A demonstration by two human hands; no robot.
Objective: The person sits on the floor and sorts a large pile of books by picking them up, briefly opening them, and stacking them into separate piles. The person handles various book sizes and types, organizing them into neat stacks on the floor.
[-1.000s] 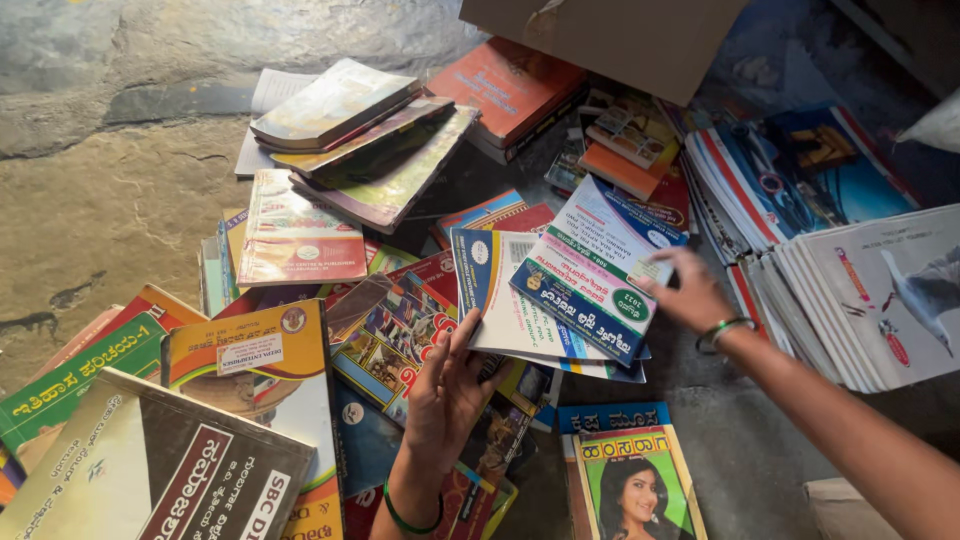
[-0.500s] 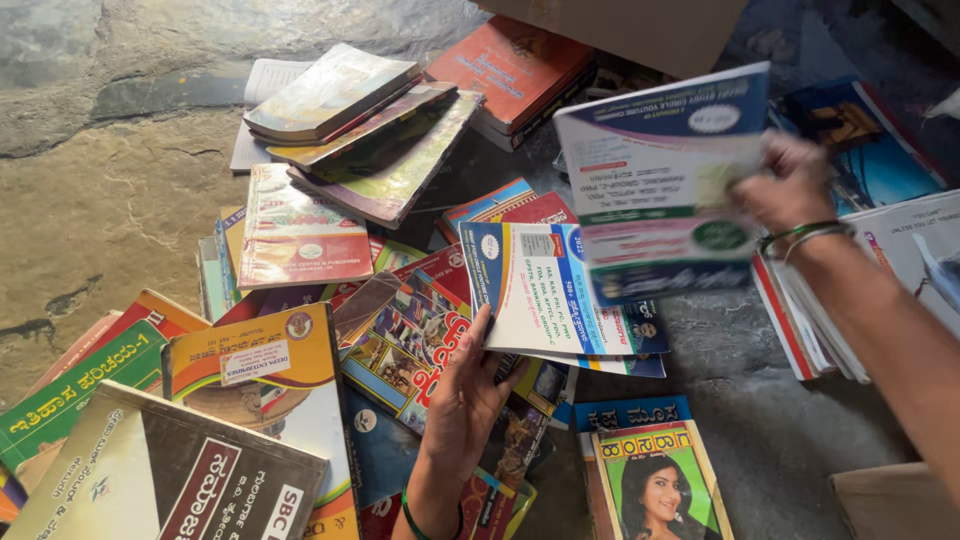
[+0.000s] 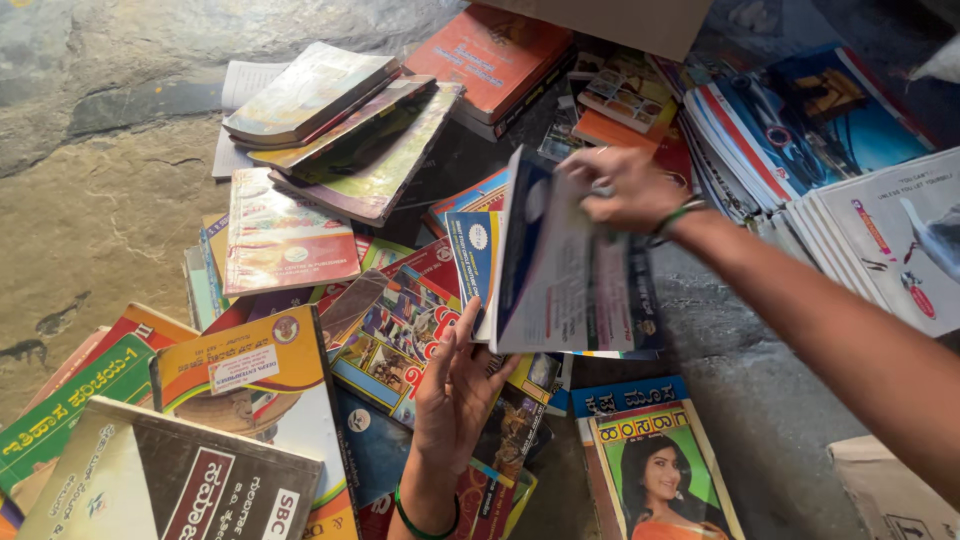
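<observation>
The right hand (image 3: 625, 190) grips a blue-and-white booklet (image 3: 570, 270) by its far edge. The left hand (image 3: 455, 395), fingers loose, rests flat on the spread books (image 3: 400, 350) just near of it.

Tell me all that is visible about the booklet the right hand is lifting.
The booklet is thin and soft-covered, apparently paper, white with dark blue edging and small print. It is tilted and half open, blurred by motion. The right hand pinches its top edge; the left hand touches its lower corner. It hangs above the scattered books.
</observation>
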